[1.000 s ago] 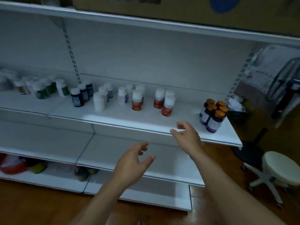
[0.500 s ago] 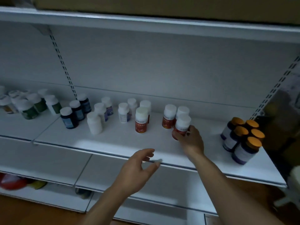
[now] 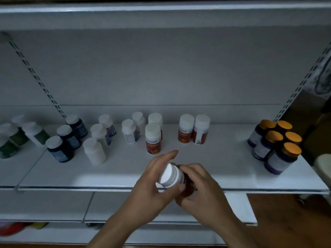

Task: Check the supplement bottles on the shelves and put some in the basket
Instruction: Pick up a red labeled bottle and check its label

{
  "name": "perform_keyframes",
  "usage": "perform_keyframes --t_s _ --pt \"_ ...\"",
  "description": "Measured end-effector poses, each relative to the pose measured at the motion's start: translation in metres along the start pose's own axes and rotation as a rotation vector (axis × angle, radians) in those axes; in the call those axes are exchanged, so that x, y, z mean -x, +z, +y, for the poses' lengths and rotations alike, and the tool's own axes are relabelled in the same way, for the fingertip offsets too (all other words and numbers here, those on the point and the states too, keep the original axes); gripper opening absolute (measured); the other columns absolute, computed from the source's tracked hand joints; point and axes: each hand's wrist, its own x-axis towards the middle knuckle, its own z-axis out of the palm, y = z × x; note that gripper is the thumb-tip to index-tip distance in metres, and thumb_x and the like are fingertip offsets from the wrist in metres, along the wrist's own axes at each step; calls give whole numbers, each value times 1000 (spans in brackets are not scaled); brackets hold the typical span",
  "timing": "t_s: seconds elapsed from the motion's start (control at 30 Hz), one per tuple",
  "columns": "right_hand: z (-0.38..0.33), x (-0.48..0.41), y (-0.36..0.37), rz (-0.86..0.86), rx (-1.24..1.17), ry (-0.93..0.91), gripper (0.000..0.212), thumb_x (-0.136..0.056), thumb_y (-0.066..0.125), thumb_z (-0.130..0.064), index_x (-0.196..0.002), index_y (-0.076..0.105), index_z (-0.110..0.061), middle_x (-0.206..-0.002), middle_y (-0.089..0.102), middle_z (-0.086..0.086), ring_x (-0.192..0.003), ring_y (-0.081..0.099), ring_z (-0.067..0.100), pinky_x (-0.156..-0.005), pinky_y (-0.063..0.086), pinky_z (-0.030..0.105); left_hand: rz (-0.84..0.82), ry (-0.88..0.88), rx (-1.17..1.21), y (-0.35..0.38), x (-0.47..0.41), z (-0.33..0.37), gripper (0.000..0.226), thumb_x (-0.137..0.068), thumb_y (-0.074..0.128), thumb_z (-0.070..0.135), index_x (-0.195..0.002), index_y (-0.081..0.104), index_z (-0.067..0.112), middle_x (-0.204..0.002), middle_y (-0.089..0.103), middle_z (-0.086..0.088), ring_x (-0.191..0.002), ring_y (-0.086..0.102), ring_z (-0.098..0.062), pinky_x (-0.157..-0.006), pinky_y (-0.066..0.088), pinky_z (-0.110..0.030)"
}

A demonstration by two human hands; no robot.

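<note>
A red supplement bottle with a white cap (image 3: 170,175) is held tilted in front of the white shelf (image 3: 223,167), its cap towards me. My right hand (image 3: 202,192) grips its red body from the right. My left hand (image 3: 152,187) holds the bottle at the cap end, thumb under it and index finger stretched out. On the shelf behind stand more red bottles (image 3: 186,128), among them a single one (image 3: 152,138) in front. No basket is in view.
Orange-capped purple bottles (image 3: 275,145) cluster at the shelf's right end. White bottles (image 3: 94,151), dark blue bottles (image 3: 59,148) and green bottles (image 3: 35,133) fill the left. Lower shelves (image 3: 53,204) lie beneath. A pale stool edge (image 3: 323,165) shows at far right.
My right hand has lifted the red bottle off the shelf and brought it towards me. My left hand has come up and taken hold of its cap end. The view moved closer.
</note>
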Motion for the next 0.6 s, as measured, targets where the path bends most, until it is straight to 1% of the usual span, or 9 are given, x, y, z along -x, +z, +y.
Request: perform_keyframes --t_s 0.07,0.13,0.2,0.27,0.33,0.37,0.5,0.6 --pt "-3 3 -4 56 -93 -7 50 -71 68 -42 -118 54 -45 -114 52 -29 -101 57 -6 -79 50 15 4 7 109 -2 -1 6 72 -76 82 27 -135 44 42 -133 54 22 -124 52 -1 -101 45 -20" --pt "-2 7 -10 124 -207 -16 47 -69 69 -47 -114 56 -44 -114 56 -26 -102 59 -5 -79 50 13 13 32 199 0 -2 13 67 -71 81 33 -130 50 43 -130 60 18 -121 57 -5 -99 46 -20" --pt "-1 10 -17 162 -294 -44 47 -69 72 -46 -113 56 -44 -114 60 -23 -105 60 -1 -81 49 13 33 86 202 7 -2 21 57 -70 80 34 -121 57 44 -125 63 15 -119 59 -9 -97 47 -20" --pt "2 12 -21 168 -357 -92 50 -69 74 -42 -116 56 -45 -117 60 -22 -110 59 1 -85 48 11 64 161 173 15 1 27 54 -71 80 30 -119 59 44 -125 64 11 -120 58 -15 -97 45 -20" --pt "0 15 -24 188 -367 -121 57 -68 75 -41 -119 51 -51 -120 58 -25 -115 56 0 -86 46 9 89 212 162 18 4 31 55 -73 80 26 -122 59 40 -127 62 7 -123 56 -21 -99 44 -22" --pt "-1 16 -25 206 -371 -136 59 -68 76 -41 -120 50 -52 -120 57 -25 -115 55 0 -86 46 8 93 234 156 18 5 35 55 -74 79 26 -123 58 38 -128 61 6 -124 55 -23 -100 44 -24" --pt "-5 18 -31 268 -390 -195 57 -69 78 -38 -121 54 -40 -120 58 -20 -115 56 3 -85 46 9 99 304 113 17 6 48 55 -76 78 24 -126 57 32 -129 60 5 -125 54 -26 -100 44 -29" --pt "1 19 -31 270 -358 -169 60 -68 78 -42 -122 53 -40 -122 58 -19 -117 55 4 -88 46 11 91 268 99 20 7 49 56 -77 77 28 -129 55 34 -132 59 7 -128 52 -24 -102 44 -29"
